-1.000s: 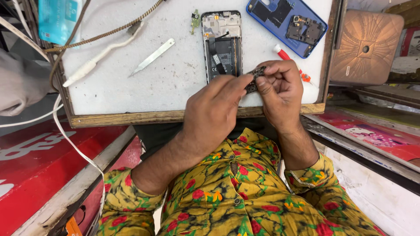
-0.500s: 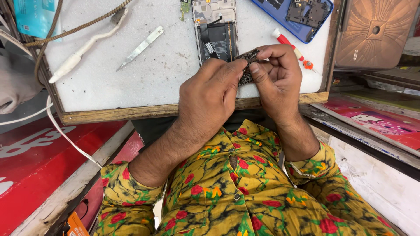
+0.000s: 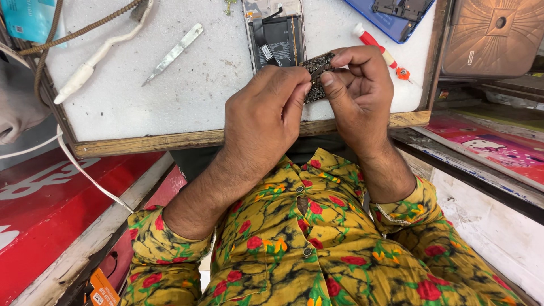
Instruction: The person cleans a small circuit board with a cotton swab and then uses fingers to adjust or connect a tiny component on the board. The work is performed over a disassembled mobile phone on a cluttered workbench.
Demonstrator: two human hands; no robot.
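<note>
On the white tabletop lies an opened phone; just near it, the left hand and right hand both pinch a small circuit board.

At frame centre, the left hand and right hand pinch a small circuit board above the white worktop.

The left hand covers most of the circuit board; the top edge crops the opened phone.

Left hand and right hand meet, fingertips pinched together.
</note>
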